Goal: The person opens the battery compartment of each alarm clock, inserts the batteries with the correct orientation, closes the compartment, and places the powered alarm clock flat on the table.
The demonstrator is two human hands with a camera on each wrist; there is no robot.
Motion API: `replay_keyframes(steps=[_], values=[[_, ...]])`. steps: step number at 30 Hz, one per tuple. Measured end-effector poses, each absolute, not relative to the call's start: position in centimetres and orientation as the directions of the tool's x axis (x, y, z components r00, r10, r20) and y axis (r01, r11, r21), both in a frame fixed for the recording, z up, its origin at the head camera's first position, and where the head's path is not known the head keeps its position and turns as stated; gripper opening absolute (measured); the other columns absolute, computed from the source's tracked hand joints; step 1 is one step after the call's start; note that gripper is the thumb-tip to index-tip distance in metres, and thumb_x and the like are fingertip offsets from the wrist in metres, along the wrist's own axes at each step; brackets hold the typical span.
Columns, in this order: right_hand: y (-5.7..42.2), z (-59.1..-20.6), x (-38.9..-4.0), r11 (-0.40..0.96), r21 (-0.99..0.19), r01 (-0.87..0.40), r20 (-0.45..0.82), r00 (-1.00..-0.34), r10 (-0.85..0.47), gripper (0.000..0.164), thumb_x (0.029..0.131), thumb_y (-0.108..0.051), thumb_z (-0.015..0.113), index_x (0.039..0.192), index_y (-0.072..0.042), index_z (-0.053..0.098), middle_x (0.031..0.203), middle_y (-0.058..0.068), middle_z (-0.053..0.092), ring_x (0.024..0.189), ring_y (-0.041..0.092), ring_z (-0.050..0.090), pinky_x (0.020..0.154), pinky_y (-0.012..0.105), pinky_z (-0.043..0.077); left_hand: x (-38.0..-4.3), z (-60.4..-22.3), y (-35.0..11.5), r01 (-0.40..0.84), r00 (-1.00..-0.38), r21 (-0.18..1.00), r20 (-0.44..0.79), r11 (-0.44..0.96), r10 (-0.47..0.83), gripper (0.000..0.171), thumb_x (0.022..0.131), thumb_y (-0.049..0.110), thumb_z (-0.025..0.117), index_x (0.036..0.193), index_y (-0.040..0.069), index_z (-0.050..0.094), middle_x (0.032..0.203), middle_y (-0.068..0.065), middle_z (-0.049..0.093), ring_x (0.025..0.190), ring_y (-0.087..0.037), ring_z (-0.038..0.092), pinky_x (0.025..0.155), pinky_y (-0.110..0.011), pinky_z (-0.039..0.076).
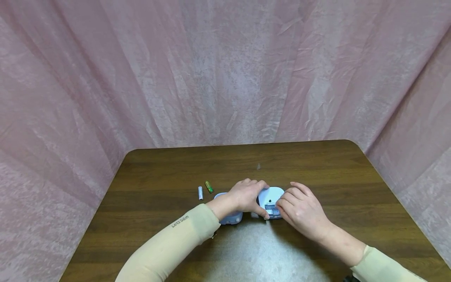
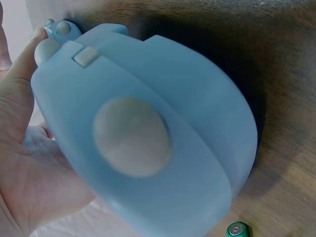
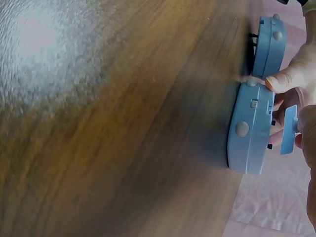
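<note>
A rounded pale-blue plastic device (image 1: 276,193) lies on the table with its battery compartment (image 1: 271,210) facing up and uncovered. My left hand (image 1: 246,197) grips its left side, thumb at the front edge and fingers at the back. Above the compartment, my right hand (image 1: 303,209) pinches a small blue battery cover (image 3: 289,130), held just apart from the device in the right wrist view. A second, similar blue device (image 1: 231,218) sits under my left wrist, partly hidden, and looms large in the left wrist view.
To the left on the wooden table (image 1: 155,219) lie a whitish battery (image 1: 200,193) and a green battery (image 1: 209,187). Pink curtains (image 1: 225,78) hang behind the table and along both sides.
</note>
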State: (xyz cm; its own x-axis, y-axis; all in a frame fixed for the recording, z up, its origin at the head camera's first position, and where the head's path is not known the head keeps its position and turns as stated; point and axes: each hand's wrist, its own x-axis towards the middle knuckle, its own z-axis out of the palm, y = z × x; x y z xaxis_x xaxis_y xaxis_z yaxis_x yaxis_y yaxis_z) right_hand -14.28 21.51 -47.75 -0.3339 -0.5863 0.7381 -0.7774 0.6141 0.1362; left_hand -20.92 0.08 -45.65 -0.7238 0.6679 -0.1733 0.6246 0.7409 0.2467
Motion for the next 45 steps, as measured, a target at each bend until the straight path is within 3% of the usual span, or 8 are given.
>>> replay_keyframes(steps=[30, 41, 45], values=[[26.1, -45.7, -16.0, 0.724, 0.129, -0.678, 0.786, -0.375, -0.491, 0.023, 0.096, -0.015, 0.054, 0.084, -0.007, 0.073, 0.080, 0.002, 0.070, 0.081, 0.031, 0.064, 0.098, 0.057, 0.045, -20.9, -45.8, 0.0, 0.616, -0.723, 0.268, -0.181, 0.741, 0.666, 0.092, 0.070, 0.066, 0.086, 0.144, 0.024, 0.051, 0.129, 0.005, 0.062, 0.114, -0.016, 0.053, 0.106, -0.037, 0.040], [30.0, -47.4, -17.3, 0.788, 0.113, -0.605, 0.690, -0.523, -0.500, 0.027, 0.095, -0.020, 0.052, 0.084, -0.005, 0.071, 0.080, 0.005, 0.069, 0.086, 0.035, 0.062, 0.100, 0.057, 0.043, -20.8, -45.7, 0.1, 0.613, -0.724, 0.263, -0.190, 0.745, 0.663, 0.092, 0.071, 0.066, 0.085, 0.145, 0.024, 0.050, 0.130, 0.005, 0.061, 0.114, -0.016, 0.053, 0.106, -0.037, 0.041], [30.6, -48.0, -17.7, 0.769, 0.109, -0.630, 0.653, -0.537, -0.533, 0.024, 0.093, -0.018, 0.052, 0.083, -0.006, 0.071, 0.080, 0.005, 0.068, 0.086, 0.035, 0.060, 0.100, 0.057, 0.042, -20.9, -45.8, 0.2, 0.610, -0.725, 0.259, -0.197, 0.749, 0.660, 0.092, 0.071, 0.066, 0.085, 0.146, 0.025, 0.050, 0.131, 0.005, 0.061, 0.114, -0.016, 0.053, 0.106, -0.037, 0.040]])
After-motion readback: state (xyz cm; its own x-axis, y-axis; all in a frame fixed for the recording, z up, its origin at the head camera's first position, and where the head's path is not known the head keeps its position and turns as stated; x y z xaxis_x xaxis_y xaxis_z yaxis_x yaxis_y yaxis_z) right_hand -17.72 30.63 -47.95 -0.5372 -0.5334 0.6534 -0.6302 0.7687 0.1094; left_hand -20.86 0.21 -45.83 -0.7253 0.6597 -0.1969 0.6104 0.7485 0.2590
